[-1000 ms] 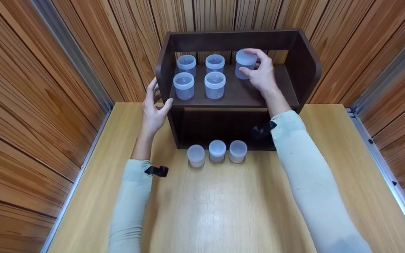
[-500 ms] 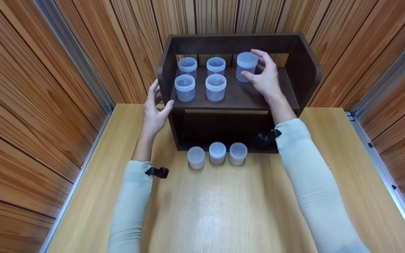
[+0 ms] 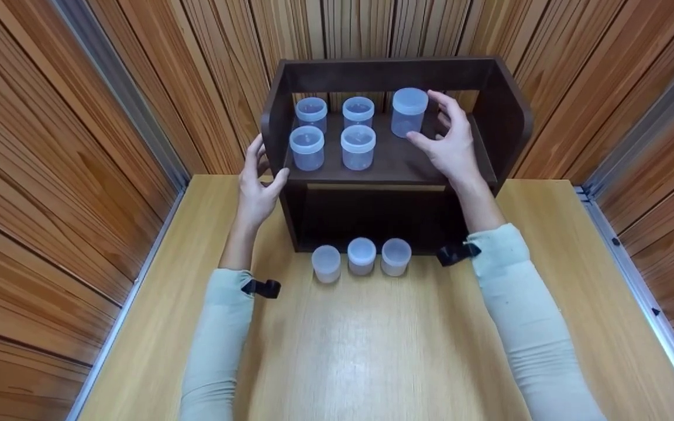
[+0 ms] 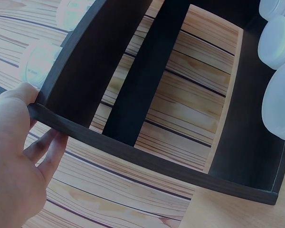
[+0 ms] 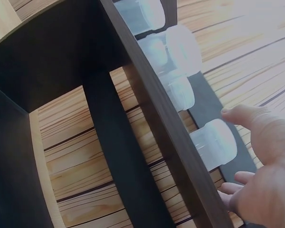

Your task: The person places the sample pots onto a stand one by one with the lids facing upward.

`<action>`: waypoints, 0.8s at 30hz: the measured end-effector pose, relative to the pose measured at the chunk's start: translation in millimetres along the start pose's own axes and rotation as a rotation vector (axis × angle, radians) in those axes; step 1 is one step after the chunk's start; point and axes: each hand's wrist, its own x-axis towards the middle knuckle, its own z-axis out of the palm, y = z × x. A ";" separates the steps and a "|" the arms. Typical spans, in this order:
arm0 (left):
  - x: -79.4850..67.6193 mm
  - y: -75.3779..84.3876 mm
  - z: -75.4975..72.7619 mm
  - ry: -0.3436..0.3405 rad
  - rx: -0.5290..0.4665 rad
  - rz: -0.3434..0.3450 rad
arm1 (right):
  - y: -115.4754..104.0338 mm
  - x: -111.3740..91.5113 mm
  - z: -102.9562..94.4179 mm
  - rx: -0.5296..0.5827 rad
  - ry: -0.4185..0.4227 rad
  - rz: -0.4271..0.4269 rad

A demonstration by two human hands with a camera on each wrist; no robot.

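My left hand (image 3: 257,190) grips the left side of a dark brown two-tier shelf (image 3: 395,164), thumb at the front edge and fingers behind the panel. On the upper tier, towards the right, stands a translucent lidded plastic jar (image 3: 408,114). Just right of that jar is my right hand (image 3: 454,146), its thumb and fingers spread and holding nothing. The right wrist view shows a gap between the jar (image 5: 216,145) and the fingers. Several similar jars (image 3: 358,148) stand upright in two columns on the left part of the upper tier.
Three more lidded jars, among them a middle one (image 3: 361,257), stand in a row on the wooden table (image 3: 348,351) before the shelf's lower opening. Wood-panelled walls (image 3: 50,146) enclose the table at the back and sides.
The right hand has let go of the jar on the upper tier and drawn back to the right, fingers spreading. The jar and the left hand have stayed in place.
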 end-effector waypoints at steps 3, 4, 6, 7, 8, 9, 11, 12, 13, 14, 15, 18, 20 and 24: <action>0.3 -0.5 1.0 0.007 -0.017 0.021 | -1.9 -9.9 -3.0 0.017 0.000 -0.030; 0.2 -0.5 1.2 0.008 -0.021 0.024 | -3.0 -13.6 -3.9 0.023 -0.002 -0.038; 0.1 -0.3 1.6 0.011 -0.025 0.030 | -4.2 -20.3 -5.8 0.033 -0.003 -0.057; 0.0 0.3 1.3 0.010 -0.024 0.026 | -4.6 -23.4 -6.8 0.034 -0.006 -0.065; -0.2 0.8 1.1 0.008 -0.020 0.022 | -5.4 -26.8 -7.9 0.031 -0.009 -0.073; -0.3 1.2 1.0 0.007 -0.015 0.018 | -6.2 -30.3 -8.9 0.029 -0.010 -0.081; -0.8 2.2 0.7 0.004 -0.011 0.012 | -7.0 -37.5 -11.2 0.016 -0.016 -0.099; -0.9 2.5 0.7 0.003 -0.009 0.011 | -7.2 -41.3 -12.4 0.008 -0.019 -0.109; -0.9 2.6 0.6 0.001 -0.008 0.011 | -7.6 -45.1 -13.7 0.002 -0.022 -0.115; -0.9 2.5 0.6 0.000 -0.006 0.009 | -8.0 -49.0 -15.1 -0.003 -0.024 -0.120; -0.9 2.3 0.6 0.000 -0.004 0.008 | -8.2 -52.4 -16.3 -0.006 -0.026 -0.126; -0.3 1.4 0.3 0.001 -0.003 0.011 | -9.0 -62.4 -19.3 -0.015 -0.029 -0.140; 0.1 0.7 0.0 0.002 -0.001 0.011 | -9.5 -68.7 -21.0 -0.018 -0.026 -0.143; 1.0 -0.4 -0.3 0.000 0.006 0.013 | -8.1 -82.1 -24.6 -0.021 -0.011 -0.150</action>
